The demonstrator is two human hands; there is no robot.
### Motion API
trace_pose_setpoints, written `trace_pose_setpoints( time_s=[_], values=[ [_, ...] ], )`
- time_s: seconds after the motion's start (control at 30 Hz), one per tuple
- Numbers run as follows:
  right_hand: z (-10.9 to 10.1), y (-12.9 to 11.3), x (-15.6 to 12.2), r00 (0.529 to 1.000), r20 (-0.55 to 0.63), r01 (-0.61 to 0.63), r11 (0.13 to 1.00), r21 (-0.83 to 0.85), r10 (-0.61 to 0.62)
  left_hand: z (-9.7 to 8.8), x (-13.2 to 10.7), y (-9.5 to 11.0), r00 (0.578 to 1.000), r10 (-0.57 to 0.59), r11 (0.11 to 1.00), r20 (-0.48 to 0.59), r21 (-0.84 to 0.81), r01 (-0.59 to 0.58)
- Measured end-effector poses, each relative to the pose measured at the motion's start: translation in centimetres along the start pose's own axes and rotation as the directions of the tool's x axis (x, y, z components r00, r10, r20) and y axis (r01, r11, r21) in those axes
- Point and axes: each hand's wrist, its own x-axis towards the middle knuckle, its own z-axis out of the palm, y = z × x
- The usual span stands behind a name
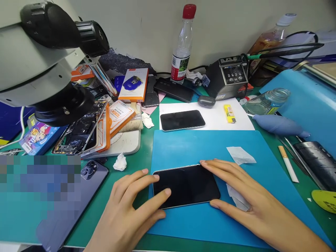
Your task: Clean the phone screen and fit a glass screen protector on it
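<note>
A smartphone (189, 185) with a dark, blank screen lies flat on a blue mat (189, 224). At its left end, my left hand (128, 206) has its index fingertip on the glass, another finger near the upper left corner and the thumb by the lower edge. My right hand (246, 196) spans the right end of the phone, thumb at the lower corner and fingers along the upper edge. A thin white sheet (240, 155) lies behind my right hand, and another white piece (237, 197) is partly hidden beneath it.
A microscope (60, 70) looms at upper left over an opened phone (78, 129). A second phone (182, 120) and a yellow lighter (230, 113) rest on white paper. Tall bottle (181, 52), black control unit (227, 77), glass jar (267, 101) and blue air blower (280, 125) stand around the back.
</note>
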Motion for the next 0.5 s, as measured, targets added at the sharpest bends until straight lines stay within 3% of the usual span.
trace_pose_setpoints(
  time_s=[0.27, 0.5],
  values=[
    [0.1, 0.2, -0.3, 1.0, 0.011, -0.014, 1.0, -0.001, 0.014, -1.3, -0.5, 0.1, 0.994, 0.113, 0.993, -0.007, 0.02, -0.113],
    [0.1, 0.2, -0.2, 0.999, 0.023, -0.036, 0.999, 0.016, 0.036, -4.0, -1.1, -1.0, 0.961, 0.23, 0.962, 0.151, 0.116, -0.249]
  ],
)
